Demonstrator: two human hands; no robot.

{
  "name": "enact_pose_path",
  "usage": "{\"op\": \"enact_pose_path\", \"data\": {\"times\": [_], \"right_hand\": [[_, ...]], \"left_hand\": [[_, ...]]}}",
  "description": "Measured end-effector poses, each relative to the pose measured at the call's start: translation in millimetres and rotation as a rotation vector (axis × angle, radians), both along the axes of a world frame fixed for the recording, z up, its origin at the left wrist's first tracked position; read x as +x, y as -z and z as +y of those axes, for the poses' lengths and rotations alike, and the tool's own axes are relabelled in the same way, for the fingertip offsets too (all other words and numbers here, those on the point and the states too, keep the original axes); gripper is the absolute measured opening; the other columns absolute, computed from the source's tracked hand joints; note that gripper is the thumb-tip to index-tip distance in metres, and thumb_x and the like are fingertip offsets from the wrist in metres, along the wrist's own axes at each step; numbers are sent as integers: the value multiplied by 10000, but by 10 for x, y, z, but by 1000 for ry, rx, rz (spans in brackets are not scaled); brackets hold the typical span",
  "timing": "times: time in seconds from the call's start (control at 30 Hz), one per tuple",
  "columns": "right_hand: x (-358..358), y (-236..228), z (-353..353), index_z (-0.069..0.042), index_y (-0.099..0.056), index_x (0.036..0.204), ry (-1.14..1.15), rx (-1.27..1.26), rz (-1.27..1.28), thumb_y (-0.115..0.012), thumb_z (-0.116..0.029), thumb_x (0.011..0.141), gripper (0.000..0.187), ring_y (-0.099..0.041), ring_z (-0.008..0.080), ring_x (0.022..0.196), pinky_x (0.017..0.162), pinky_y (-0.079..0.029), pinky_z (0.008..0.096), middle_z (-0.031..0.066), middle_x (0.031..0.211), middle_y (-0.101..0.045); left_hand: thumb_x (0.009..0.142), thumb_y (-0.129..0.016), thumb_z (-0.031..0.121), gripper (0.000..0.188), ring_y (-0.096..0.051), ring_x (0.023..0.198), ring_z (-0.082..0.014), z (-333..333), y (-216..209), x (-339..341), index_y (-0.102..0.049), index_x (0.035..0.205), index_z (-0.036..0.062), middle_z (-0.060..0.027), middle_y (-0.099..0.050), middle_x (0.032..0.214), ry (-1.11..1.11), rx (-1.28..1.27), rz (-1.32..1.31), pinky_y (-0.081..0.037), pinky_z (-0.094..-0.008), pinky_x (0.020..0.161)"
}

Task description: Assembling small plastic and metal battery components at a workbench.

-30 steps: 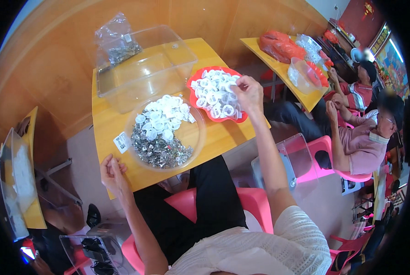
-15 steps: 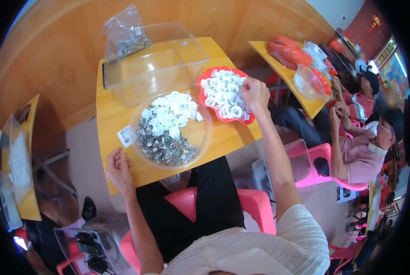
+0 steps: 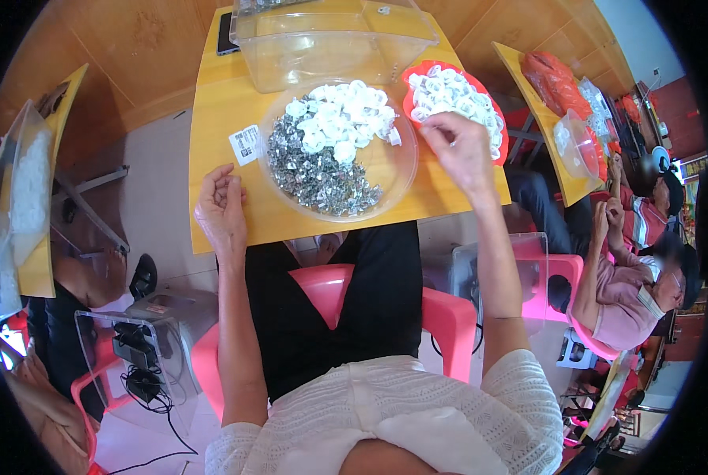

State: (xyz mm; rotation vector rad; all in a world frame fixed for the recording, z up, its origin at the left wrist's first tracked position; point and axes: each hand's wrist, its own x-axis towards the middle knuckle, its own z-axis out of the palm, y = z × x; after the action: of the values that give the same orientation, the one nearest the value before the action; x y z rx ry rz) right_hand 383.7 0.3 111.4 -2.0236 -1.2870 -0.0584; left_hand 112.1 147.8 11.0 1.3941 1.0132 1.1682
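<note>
My right hand (image 3: 458, 149) hangs over the table between a red bowl (image 3: 407, 77) and a round clear tray (image 3: 405, 178). Its thumb and forefinger are pinched together, and anything between them is too small to make out. White round plastic pieces (image 3: 453, 93) fill the bowl. In the tray, similar white pieces (image 3: 340, 111) lie at the back, with a heap of small silvery metal parts (image 3: 322, 178) in front and to the left. My left hand (image 3: 222, 207) rests by the table's left front edge, its fingers curled inward; whatever they hold is hidden.
A large clear plastic box (image 3: 322, 59) stands at the back of the yellow table (image 3: 211, 127). A printed white card (image 3: 245, 144) lies left of the tray, and a dark flat device (image 3: 226, 36) sits at the back left. People sit at another table on the right.
My right hand has drawn back from the red bowl toward the round tray. My left hand stays near the table's left edge, fingers still curled. The view has tilted lower.
</note>
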Motion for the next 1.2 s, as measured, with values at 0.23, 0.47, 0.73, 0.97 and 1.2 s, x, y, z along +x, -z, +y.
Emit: {"op": "enact_pose_path", "data": {"times": [0.23, 0.47, 0.73, 0.97, 1.2], "right_hand": [[-301, 332, 231, 18, -589, 831, 21, -321, -469, -566, -9, 723, 114, -637, 337, 685, 595, -525, 417, 175, 819, -611], [-324, 568, 360, 21, -580, 880, 75, -403, -549, -552, 12, 717, 166, -643, 327, 676, 571, -529, 398, 189, 830, -601], [-391, 334, 157, -53, -545, 933, -29, -95, -137, -618, 23, 717, 241, -618, 272, 635, 555, -485, 366, 101, 769, -602], [-832, 180, 28, -54, -567, 969, -285, 224, -141, -680, 21, 683, 317, -612, 217, 626, 533, -479, 311, 82, 696, -590], [-1137, 241, -62, -66, -572, 972, -491, 280, -435, -626, -57, 663, 314, -571, 170, 605, 491, -467, 284, 34, 737, -586]], "left_hand": [[852, -563, 38, 151, -532, 630, -63, -25, 13, -26, -594, 990, -14, -18, -572, 737, -22, 9, -4, -450, -194, 587], [852, -560, 36, 145, -525, 617, -66, -54, -17, -26, -592, 983, -16, -15, -556, 718, -25, 1, -15, -445, -199, 578], [859, -555, 34, 147, -538, 627, -71, -38, -12, -5, -587, 991, -22, -25, -562, 741, -52, -3, -63, -464, -203, 585], [877, -548, 88, 214, -595, 682, -120, -486, -455, 76, -577, 1061, -18, -91, -626, 871, 65, -124, -338, -495, -225, 610], [867, -587, 117, 332, -597, 930, -152, -883, -479, 325, -522, 1175, 11, -91, -608, 1036, 600, -568, -664, -499, -295, 803]]}}
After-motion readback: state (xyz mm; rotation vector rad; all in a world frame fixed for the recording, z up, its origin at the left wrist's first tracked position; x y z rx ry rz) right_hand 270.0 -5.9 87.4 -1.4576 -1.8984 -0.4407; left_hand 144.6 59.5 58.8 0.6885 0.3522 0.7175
